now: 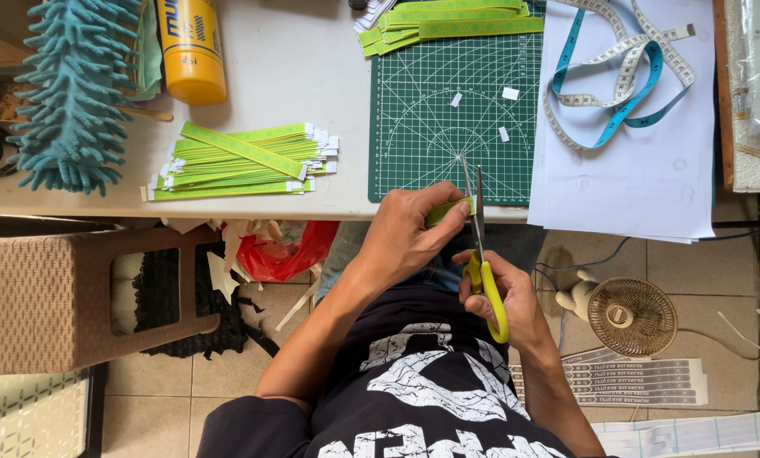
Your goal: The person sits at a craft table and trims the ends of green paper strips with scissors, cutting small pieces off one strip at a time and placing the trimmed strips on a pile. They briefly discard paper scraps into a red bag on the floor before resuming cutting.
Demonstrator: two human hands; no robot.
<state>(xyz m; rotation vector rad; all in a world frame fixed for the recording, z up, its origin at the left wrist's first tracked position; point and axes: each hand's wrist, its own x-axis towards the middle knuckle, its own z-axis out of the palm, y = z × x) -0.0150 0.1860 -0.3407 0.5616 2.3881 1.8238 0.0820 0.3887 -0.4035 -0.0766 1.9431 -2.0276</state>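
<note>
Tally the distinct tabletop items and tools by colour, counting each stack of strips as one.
Green: 3 – cutting mat, strip stack, second strip stack
Yellow: 2 – scissors in right hand, bottle
Blue: 2 – duster, tape measure
Total: 7

The cutting mat (448, 110) lay on the table (295, 68), at its near edge. Left of the mat sat a stack of paper strips (244, 161); beyond that stack stood a bottle (192, 47), with a duster (75, 93) further left. More strips (448, 21) rested on the mat's far edge. Right of the mat lay a sheet of paper (634, 178) with a measuring tape (621, 76) on it. Just before the mat's near edge, the left hand (409, 233) held what seemed to be a strip, beside the scissors (480, 254) in the right hand (507, 297).
</note>
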